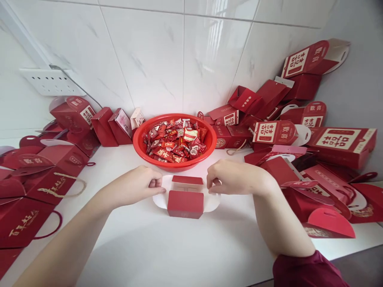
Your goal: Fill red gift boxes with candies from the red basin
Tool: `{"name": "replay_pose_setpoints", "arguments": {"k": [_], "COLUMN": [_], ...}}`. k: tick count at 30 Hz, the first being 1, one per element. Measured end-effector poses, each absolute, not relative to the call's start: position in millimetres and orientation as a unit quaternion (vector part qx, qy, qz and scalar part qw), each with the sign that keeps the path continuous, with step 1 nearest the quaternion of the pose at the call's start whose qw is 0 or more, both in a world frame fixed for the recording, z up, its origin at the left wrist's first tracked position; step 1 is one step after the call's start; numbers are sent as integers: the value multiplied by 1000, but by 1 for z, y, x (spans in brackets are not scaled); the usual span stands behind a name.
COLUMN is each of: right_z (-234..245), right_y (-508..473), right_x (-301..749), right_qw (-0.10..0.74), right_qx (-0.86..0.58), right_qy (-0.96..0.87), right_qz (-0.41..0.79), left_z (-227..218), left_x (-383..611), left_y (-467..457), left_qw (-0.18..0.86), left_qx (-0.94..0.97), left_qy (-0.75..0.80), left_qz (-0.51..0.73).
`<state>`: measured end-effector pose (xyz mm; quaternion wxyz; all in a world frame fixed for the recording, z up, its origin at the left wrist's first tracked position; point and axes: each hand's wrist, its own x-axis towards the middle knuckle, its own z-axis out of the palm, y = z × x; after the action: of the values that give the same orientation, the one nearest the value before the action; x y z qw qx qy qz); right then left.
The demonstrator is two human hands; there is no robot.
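On the white table, a small red candy box (185, 204) stands upright between my hands. Its top is open, and a rounded white-lined flap spreads out on each side. My left hand (146, 182) is closed, with thumb and curled fingers at the box's left flap. At the right flap, the fingers of my right hand (223, 177) are bent together in a similar pinch. The hands partly cover both flaps. Just behind the box sits a round red plastic basket (139, 149) full of wrapped candies (173, 143).
Many red gift boxes (341, 143) are piled along the right side. More red boxes (32, 215), some with rope handles, crowd the left. A tiled wall (155, 59) closes off the back, with a white power strip (52, 82) at left.
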<state>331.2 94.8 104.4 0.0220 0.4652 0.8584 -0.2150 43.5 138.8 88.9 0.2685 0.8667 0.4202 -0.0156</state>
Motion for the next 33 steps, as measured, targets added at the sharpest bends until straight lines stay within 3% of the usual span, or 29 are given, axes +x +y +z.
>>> {"name": "replay_pose_setpoints", "arguments": {"k": [7, 13, 19, 28, 33], "right_z": [82, 75, 72, 100, 95], "right_y": [111, 119, 108, 75, 71], "right_x": [327, 312, 294, 297, 295], "right_qw": [24, 6, -48, -108, -26], "right_qx": [365, 302, 238, 360, 514], "right_qy": [875, 913, 943, 920, 857], "right_qz": [-316, -275, -228, -108, -28], "left_z": [71, 61, 67, 62, 56], "left_x": [58, 60, 48, 49, 56], "left_y": [144, 151, 164, 166, 161], "left_qw": [374, 435, 409, 411, 407], "left_qx": [828, 806, 833, 847, 862], "left_qy": [412, 397, 370, 333, 298], "left_qz": [-59, -50, -31, -51, -52]}}
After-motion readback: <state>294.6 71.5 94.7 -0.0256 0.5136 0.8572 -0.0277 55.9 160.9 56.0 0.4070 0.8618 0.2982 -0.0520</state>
